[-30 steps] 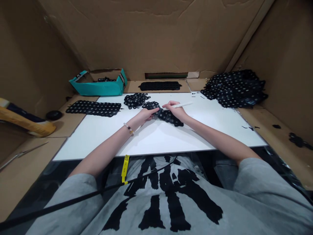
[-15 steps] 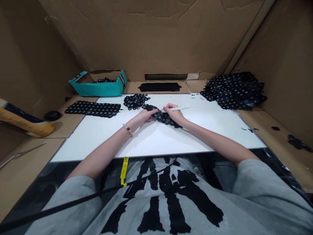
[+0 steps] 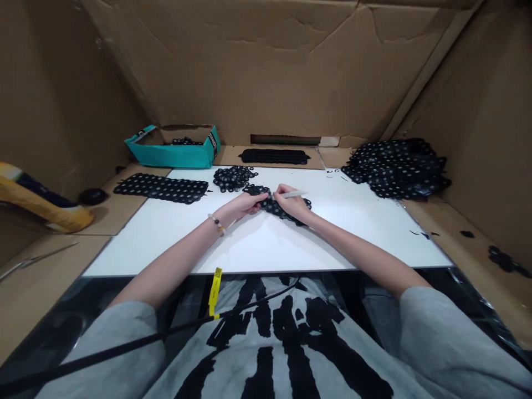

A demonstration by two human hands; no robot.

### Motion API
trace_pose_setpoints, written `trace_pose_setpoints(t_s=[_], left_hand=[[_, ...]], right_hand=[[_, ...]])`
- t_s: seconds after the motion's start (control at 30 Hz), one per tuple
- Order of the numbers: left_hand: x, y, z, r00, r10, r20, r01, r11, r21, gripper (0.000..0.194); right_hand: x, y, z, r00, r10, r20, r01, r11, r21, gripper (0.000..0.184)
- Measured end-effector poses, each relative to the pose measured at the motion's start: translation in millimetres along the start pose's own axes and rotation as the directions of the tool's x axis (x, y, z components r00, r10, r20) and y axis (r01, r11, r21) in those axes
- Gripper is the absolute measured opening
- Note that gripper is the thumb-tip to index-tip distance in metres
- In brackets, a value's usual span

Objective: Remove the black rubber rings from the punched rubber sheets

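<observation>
My left hand [image 3: 246,204] pinches the left part of a black rubber sheet [image 3: 276,208] dotted with round pale holes. In my right hand [image 3: 291,204] is a slim white pen-like tool [image 3: 296,193], gripped like a pencil. Its tip meets the sheet close to my left thumb; the exact contact is too small to make out. Just behind the left hand lies a heap of small black rings [image 3: 234,178]. Both hands are over the white board [image 3: 233,249].
A teal box [image 3: 174,157] with black rings inside stands at back left. Dotted black sheets [image 3: 164,188] lie at left, a larger pile [image 3: 394,169] at back right, and a ridged black strip [image 3: 274,156] at the back. Tweezers [image 3: 37,259] rest on cardboard at far left.
The camera view has tilted slightly upward. My right hand and the white tool have shifted a little left along the sheet, while my left hand keeps its hold.
</observation>
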State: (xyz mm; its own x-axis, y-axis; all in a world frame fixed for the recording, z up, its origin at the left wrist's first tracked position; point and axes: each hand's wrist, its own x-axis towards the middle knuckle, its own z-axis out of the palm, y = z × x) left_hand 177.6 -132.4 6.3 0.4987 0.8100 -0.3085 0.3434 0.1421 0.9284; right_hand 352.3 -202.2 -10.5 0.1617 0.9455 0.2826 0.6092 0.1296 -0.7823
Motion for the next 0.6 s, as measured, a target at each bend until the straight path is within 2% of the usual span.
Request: trace_pose_setpoints(t_s=[0.1, 0.2, 0.3, 0.37, 0.43, 0.53, 0.6], left_hand=[[-9.0, 10.5, -9.0, 0.998, 0.049, 0.024, -0.054, 0.968, 0.247, 0.047], [-10.0, 11.6, -18.2, 0.997, 0.068, 0.031, -0.075, 0.912, 0.404, 0.047], [-8.7, 8.2, -21.3, 0.991, 0.129, 0.03, -0.129, 0.898, 0.42, 0.037], [-9.8, 7.0, -20.9, 0.969, 0.239, 0.059, -0.242, 0.876, 0.417, 0.026], [-11.5, 6.9, -20.7, 0.939, 0.322, 0.121, -0.341, 0.833, 0.436, 0.025], [-12.9, 6.9, -22.0, 0.928, 0.317, 0.196, -0.373, 0.786, 0.494, 0.034], [-12.9, 6.6, -23.1, 0.93, 0.302, 0.209, -0.367, 0.767, 0.526, 0.04]], right_hand=[[5.3, 2.1, -4.5, 0.999, 0.035, -0.002, -0.035, 0.999, 0.032, 0.02], [9.8, -2.1, -15.4, 0.994, 0.055, 0.09, -0.061, 0.996, 0.065, 0.02], [12.8, -9.3, -26.8, 0.994, 0.035, 0.107, -0.043, 0.996, 0.073, 0.02], [12.7, -12.3, -31.0, 0.997, 0.027, 0.078, -0.036, 0.992, 0.123, 0.019], [10.3, -12.5, -31.3, 0.995, 0.04, 0.097, -0.06, 0.974, 0.218, 0.018], [4.3, -10.5, -26.4, 0.982, 0.037, 0.183, -0.098, 0.936, 0.337, 0.019], [0.6, -10.6, -22.3, 0.97, 0.055, 0.235, -0.144, 0.914, 0.38, 0.017]])
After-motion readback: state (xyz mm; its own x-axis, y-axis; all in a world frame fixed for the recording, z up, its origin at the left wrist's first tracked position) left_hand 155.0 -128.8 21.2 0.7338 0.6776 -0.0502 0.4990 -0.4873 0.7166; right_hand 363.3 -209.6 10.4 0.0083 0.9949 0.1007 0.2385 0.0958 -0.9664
